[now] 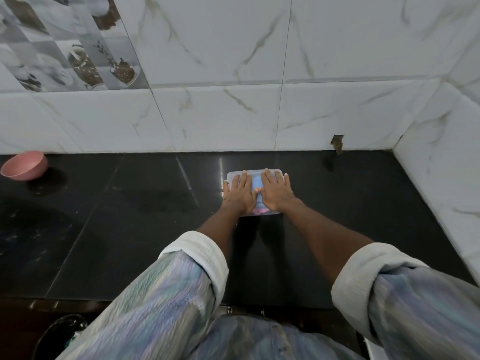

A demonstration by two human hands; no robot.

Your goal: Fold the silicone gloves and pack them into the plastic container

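A clear plastic container with its translucent lid on sits on the black countertop near the back wall. Through the lid I see folded gloves inside, a blue one in the middle and a pink one at the near end. My left hand lies flat on the left half of the lid, fingers spread. On the right half my right hand presses flat in the same way. The two thumbs almost meet at the lid's middle. Neither hand grips anything.
A pink bowl stands at the far left by the wall. White marble tiles form the back wall and a side wall on the right. A dark bin sits below the counter's front edge at lower left.
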